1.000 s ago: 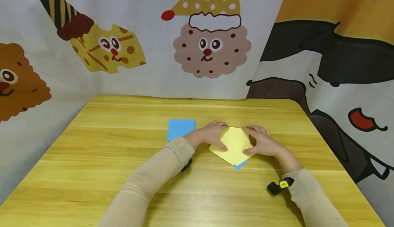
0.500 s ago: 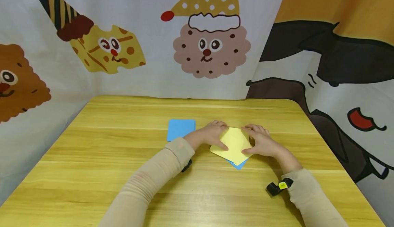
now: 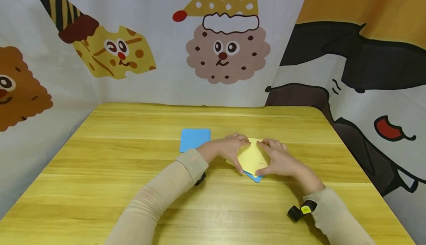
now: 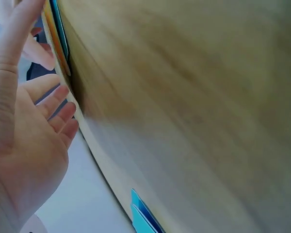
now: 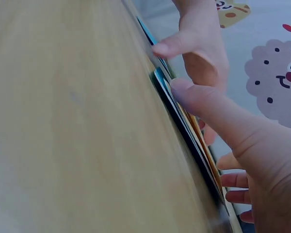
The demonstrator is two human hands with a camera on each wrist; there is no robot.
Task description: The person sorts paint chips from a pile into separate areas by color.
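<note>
Thin yellow square sheets (image 3: 253, 156) lie stacked on the table, turned cornerwise. A blue sheet's corner (image 3: 254, 177) shows below their near edge. My left hand (image 3: 231, 149) holds the left side, thumb at the near edge and fingers toward the far one. Opposite it, my right hand (image 3: 279, 159) spans the right side in the same way. In the right wrist view, the right thumb touches the edge of the layered stack (image 5: 184, 116). The left wrist view shows the left hand's outer fingers (image 4: 58, 109) loosely bent, away from the sheets.
A blue square with rounded corners (image 3: 194, 140) lies left of the stack, partly behind the left wrist. Black wrist cameras are strapped on, the right one (image 3: 299, 211) near the sleeve cuff. Behind the wooden table (image 3: 149, 123) hangs a cartoon-printed curtain (image 3: 166, 64).
Both hands have drawn closer together around the yellow sheets, the right hand moving left. Both thumbs have shifted nearer the front edge. The separate blue square stays in place.
</note>
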